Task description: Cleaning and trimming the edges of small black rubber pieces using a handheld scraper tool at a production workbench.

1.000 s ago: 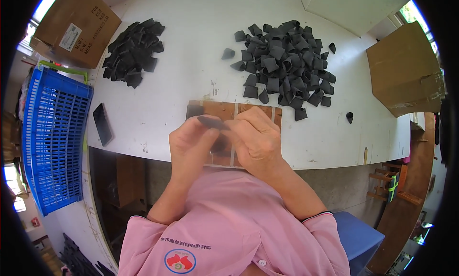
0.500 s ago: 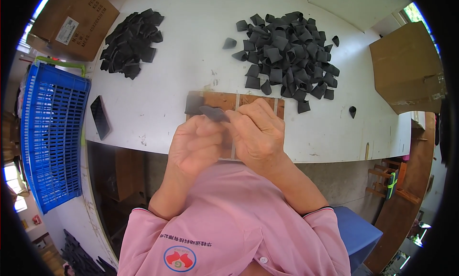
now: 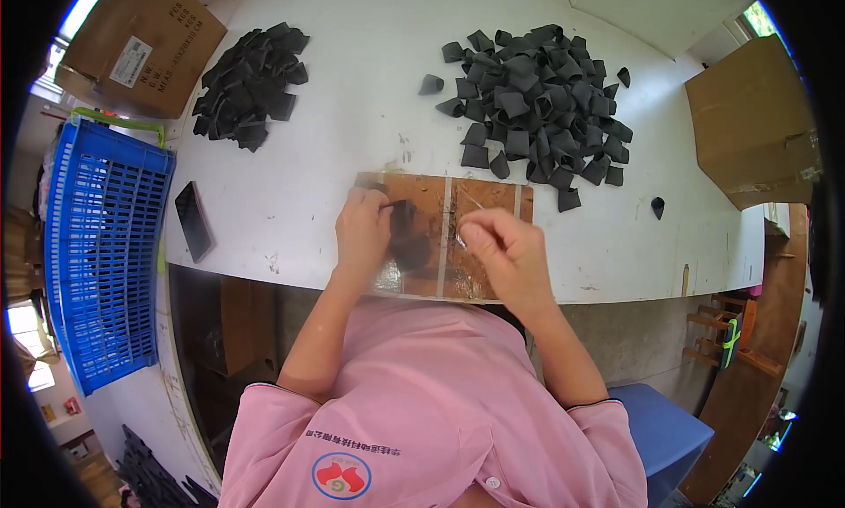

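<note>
Over the brown board (image 3: 493,235), my left hand (image 3: 361,235) has its fingertips closed on a flat black piece (image 3: 403,216), blurred by motion. A second dark piece (image 3: 410,254) lies on the board just below it, its outline smeared. Part of another black piece (image 3: 371,181) shows at the board's far left corner, behind my left hand. At the board's right half, my right hand (image 3: 509,251) is closed in a pinch. A thin, pale, stick-like thing (image 3: 473,197) runs by its fingertips; its kind is too small to make out.
A pile of curled black pieces (image 3: 528,94) lies far right of the board, flat black pieces (image 3: 251,85) far left. A phone (image 3: 193,220) and blue basket (image 3: 110,253) are at the left. Cardboard boxes (image 3: 141,46) stand at both sides; one loose piece (image 3: 657,208) lies right.
My hands were together around a dark folded piece above the board. Now they are apart: the left further up at the board's left side, the right over its right half.
</note>
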Demonstrator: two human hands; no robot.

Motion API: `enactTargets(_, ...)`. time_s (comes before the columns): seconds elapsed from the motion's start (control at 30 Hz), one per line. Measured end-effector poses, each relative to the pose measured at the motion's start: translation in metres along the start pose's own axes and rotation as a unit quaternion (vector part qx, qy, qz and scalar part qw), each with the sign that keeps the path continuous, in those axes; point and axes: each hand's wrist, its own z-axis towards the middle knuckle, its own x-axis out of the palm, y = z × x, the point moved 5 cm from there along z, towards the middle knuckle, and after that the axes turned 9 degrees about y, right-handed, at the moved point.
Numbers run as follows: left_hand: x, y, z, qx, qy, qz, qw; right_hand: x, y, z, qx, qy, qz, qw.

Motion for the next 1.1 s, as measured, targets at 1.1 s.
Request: enactTargets(1.1, -0.040, -0.021, -0.053, -0.169, 0.084, -0.568, 0.801, 0.081, 0.020, -0.012, -0.237, -0.052, -0.417, 0.876)
